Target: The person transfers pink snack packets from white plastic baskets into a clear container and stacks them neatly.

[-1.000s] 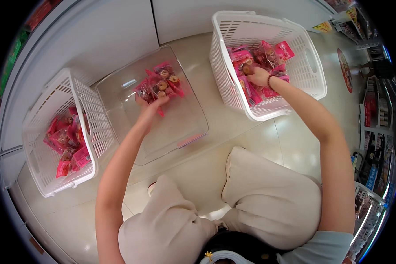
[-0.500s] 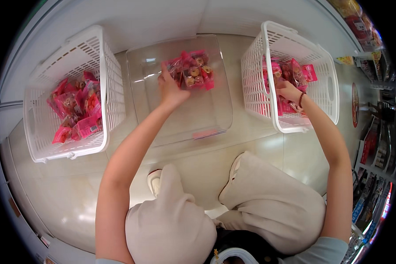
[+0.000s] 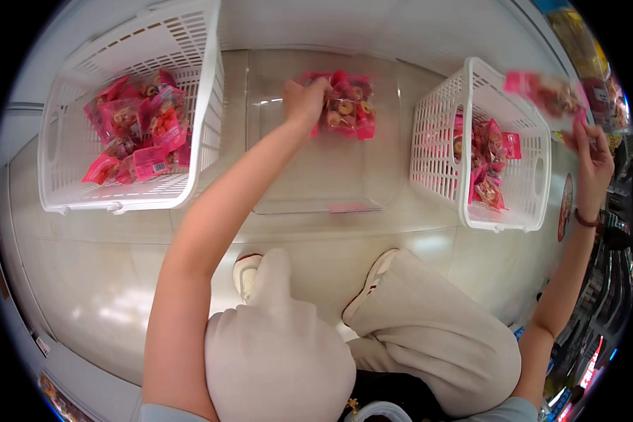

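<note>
My right hand [image 3: 593,156] is raised beyond the right basket and pinches the end of a pink and clear snack packet [image 3: 550,93], blurred by motion. Over the clear plastic bin [image 3: 323,179] in the middle, my left hand [image 3: 306,104] has its fingers curled on the left edge of the pink snack packets [image 3: 346,105] gathered at the bin's far end. Small round light-brown pieces show through their clear fronts. The fingertips are partly hidden there. More pink packets [image 3: 491,162] lie in the white right basket [image 3: 437,144].
To the left, a white slotted basket [image 3: 207,133] holds several pink packets [image 3: 135,126]. Pale cabinet panels [image 3: 344,24] run along the far side. Shelves of goods [image 3: 605,267] stand at the right. My knees and shoes [image 3: 247,276] are below the bin on the tiled floor.
My right hand has come up out of the right basket with a packet and moved right. My left hand has closed in on the packets in the bin. The whole view has shifted.
</note>
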`<state>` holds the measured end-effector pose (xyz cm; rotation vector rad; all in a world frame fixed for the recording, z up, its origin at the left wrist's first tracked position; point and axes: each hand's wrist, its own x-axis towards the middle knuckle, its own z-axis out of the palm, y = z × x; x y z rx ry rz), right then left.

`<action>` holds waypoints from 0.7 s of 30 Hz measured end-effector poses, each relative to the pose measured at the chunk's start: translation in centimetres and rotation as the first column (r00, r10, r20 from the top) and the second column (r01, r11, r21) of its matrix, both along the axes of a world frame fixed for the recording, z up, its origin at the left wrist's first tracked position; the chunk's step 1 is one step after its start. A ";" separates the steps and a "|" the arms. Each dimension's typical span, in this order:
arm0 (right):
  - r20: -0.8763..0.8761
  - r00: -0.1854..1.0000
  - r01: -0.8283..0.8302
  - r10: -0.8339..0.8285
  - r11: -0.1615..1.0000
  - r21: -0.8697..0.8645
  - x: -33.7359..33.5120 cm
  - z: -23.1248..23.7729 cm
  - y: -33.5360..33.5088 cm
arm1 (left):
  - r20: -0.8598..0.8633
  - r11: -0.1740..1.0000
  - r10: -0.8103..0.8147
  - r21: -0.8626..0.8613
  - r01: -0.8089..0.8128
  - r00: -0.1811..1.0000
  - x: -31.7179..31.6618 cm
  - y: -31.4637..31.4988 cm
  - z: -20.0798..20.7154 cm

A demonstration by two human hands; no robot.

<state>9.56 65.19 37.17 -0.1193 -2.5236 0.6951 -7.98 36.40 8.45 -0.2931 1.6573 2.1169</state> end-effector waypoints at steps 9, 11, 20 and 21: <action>0.059 0.588 -0.616 0.807 0.399 0.680 -4.4 -8.8 -15.1 | -0.115 0.594 -0.630 0.565 0.573 0.768 6.4 -5.6 13.7; 0.079 0.513 -0.624 0.854 0.308 0.718 -4.5 -10.6 -16.2 | 0.014 0.671 -0.588 0.567 0.478 0.809 6.4 -6.1 13.5; -0.081 0.662 -0.482 0.745 0.505 0.716 -6.8 -6.9 -13.4 | -0.450 0.994 0.017 0.106 0.035 0.893 4.2 -6.9 12.3; -0.201 0.722 -0.375 0.663 0.618 0.691 -7.8 -7.1 -12.2 | -0.518 1.000 0.014 0.030 0.002 0.855 3.1 -7.2 12.6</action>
